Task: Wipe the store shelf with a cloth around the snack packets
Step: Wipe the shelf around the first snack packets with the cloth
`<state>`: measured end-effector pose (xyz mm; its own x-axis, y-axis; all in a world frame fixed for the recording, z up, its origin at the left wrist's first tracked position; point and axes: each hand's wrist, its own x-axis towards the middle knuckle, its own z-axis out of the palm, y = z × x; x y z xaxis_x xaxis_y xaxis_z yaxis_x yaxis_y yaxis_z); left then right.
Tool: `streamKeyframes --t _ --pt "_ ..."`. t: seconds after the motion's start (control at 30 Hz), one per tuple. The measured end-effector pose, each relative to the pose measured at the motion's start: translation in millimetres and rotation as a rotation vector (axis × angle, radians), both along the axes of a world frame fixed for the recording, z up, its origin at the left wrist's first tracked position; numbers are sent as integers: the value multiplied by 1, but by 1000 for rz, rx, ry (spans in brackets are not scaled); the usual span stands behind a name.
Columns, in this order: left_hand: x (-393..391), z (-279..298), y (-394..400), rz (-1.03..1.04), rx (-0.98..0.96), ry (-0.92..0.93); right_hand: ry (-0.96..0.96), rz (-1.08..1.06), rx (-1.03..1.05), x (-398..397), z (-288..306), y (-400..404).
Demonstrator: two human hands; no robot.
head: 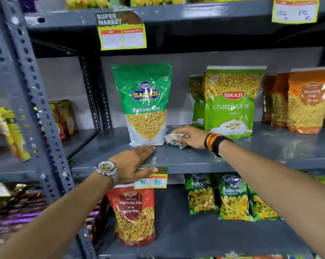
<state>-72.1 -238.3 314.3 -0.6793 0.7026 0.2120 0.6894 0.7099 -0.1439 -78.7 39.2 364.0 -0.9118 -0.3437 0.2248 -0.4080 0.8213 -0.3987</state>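
A grey metal shelf (251,146) holds upright snack packets. A green Balaji Ratlami Sev packet (145,103) stands left of centre. To its right stand light-green Bikaji chatpata sev packets (230,103) and orange Moong Dal packets (307,101). My right hand (189,136) presses a crumpled whitish cloth (173,140) on the shelf between the Balaji and Bikaji packets, close to the Balaji packet's base. My left hand (133,163) lies flat with fingers together on the shelf's front edge, just below the Balaji packet, holding nothing.
A perforated grey upright (32,101) stands at the left. Price tags hang from the shelf above (121,30) and from this shelf's front edge (152,178). Below are a red Navratan Mix packet (135,212) and green Kurkure packets (230,199). Boxes sit on the left bay.
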Motion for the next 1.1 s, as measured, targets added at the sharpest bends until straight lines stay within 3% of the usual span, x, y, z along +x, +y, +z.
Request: streamKeyframes --t 0.17,0.27,0.37,0.47,0.57,0.7,0.87,1.0,1.1 --pt "-7 -4 -3 35 7 -15 -28 -58 124 -18 -11 -4" --pt "-6 -5 -4 37 20 -7 -109 54 177 12 -6 11" --pt "-5 -7 -5 21 36 5 -207 77 96 38 4 40" --pt "-2 -7 -4 10 34 8 -129 -117 -34 27 0 70" --pt "-3 -7 -5 18 28 8 -82 -216 2 16 -14 73" --pt "-6 -9 -5 4 27 4 -111 -140 4 67 -17 54" --pt "-7 -6 -3 -12 13 -23 -290 -117 -57 136 2 96" --pt "4 1 43 -70 64 -3 -140 -329 -96 100 19 144" --pt "13 -1 103 -100 64 11 -11 -365 -81 56 11 154"
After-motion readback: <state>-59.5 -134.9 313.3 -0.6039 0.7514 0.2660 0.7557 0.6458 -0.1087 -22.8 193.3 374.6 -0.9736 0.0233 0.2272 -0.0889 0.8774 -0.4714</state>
